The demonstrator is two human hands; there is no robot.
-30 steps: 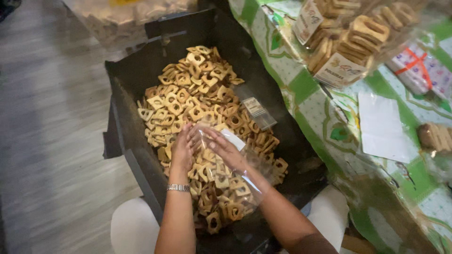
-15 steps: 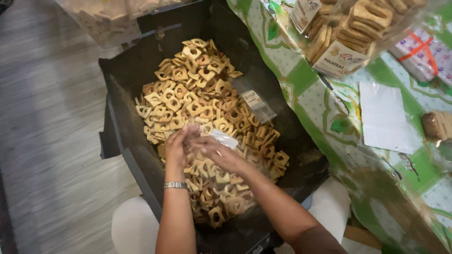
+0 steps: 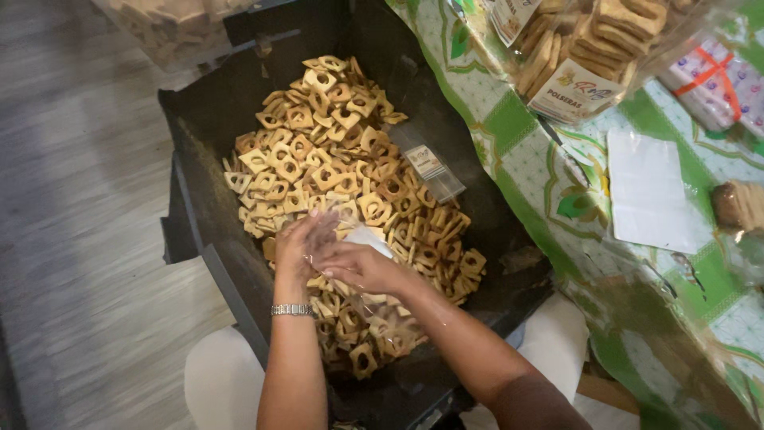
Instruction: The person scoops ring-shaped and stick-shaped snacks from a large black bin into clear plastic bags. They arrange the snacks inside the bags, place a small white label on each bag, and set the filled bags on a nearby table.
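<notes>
- While a second ago our two hands lay side by side on the clear plastic bag [image 3: 374,314], they have since drawn together at its mouth, so we judge the bagging to be partway, with the opening being worked and the bag only part filled.
- Our left hand [image 3: 301,243], a silver bracelet [image 3: 291,310] on its wrist, is cupped with fingers curled loosely; it seems to pinch the bag's upper edge, though we cannot tell how firm the grip is.
- Our right hand [image 3: 362,267] has slid to lie just at 3 o'clock of the left, fingers half closed around the clear film and a small white label [image 3: 368,237] showing at 12 o'clock of it.
- That bag rests at 6 o'clock in the large black rectangular tray [image 3: 199,191], already holding some pastries below our hands.
- Filling the tray from 12 o'clock down to our hands is the heap of golden-brown square ring pastries [image 3: 334,159], and it looks unchanged.
- An empty clear packet with a paper label [image 3: 428,163] lies at 2 o'clock of the hands, where it lay before.
- Off at 3 o'clock the green patterned tablecloth [image 3: 509,119] carries a white sheet of paper [image 3: 649,191] and packed bags of biscuits [image 3: 581,48].
</notes>
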